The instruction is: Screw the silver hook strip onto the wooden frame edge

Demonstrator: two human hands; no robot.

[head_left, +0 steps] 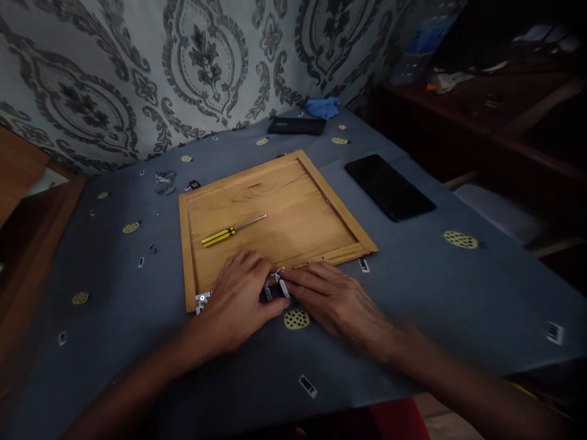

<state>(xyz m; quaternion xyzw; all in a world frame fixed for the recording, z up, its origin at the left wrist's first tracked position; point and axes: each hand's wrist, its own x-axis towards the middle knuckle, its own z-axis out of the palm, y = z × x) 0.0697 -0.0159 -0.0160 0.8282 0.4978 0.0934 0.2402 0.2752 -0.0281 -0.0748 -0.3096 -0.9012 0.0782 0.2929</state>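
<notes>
One metal hinge (283,287) sits at the near edge of a wooden panel (293,198) — the left hand (243,290) holds it narrowly between thumb and fingers. Against its other side the right hand (337,299) lays its fingers; whether they grip, I cannot tell. The hinge looks stiff and likely slick, best taken by its side arms. The panel, flat on the tablecloth (413,275), should be rigid and fairly light — lift by its raised frame (335,203).
</notes>
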